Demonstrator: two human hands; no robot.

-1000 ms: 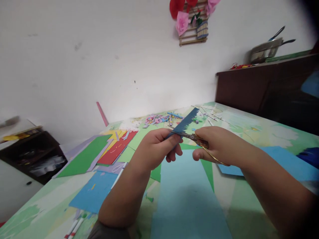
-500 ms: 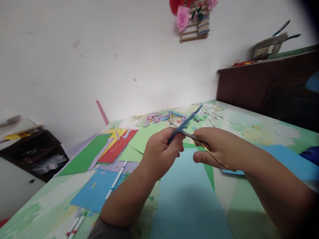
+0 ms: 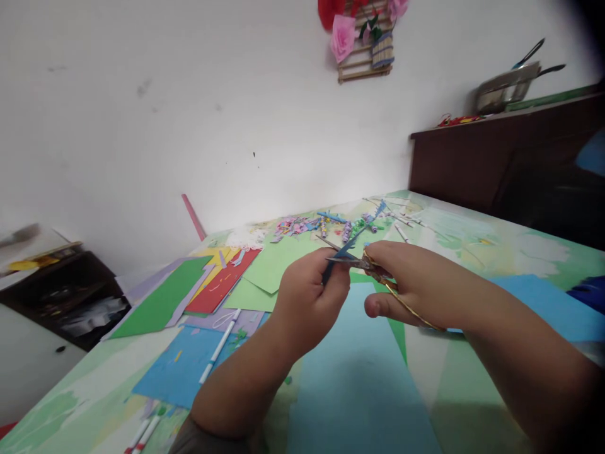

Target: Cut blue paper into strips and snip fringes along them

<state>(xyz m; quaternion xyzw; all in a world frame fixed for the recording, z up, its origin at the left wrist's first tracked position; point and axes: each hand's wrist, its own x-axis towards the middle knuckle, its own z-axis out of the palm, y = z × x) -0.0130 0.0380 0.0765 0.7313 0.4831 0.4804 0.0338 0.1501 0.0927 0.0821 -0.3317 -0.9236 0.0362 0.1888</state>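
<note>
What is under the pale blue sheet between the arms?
A green sheet sticks out from under the pale blue sheet at right. Anything else beneath is covered; the left hand hides the top sheet's far left corner.

A dark grey sleeve leaves the left forearm and left hand bare.

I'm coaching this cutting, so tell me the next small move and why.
Probably the right hand should gently close the gold-handled metal scissors for a small snip: they stand open across the narrow, jagged-edged blue paper strip, and the left hand pinches that strip close beside them.
</note>
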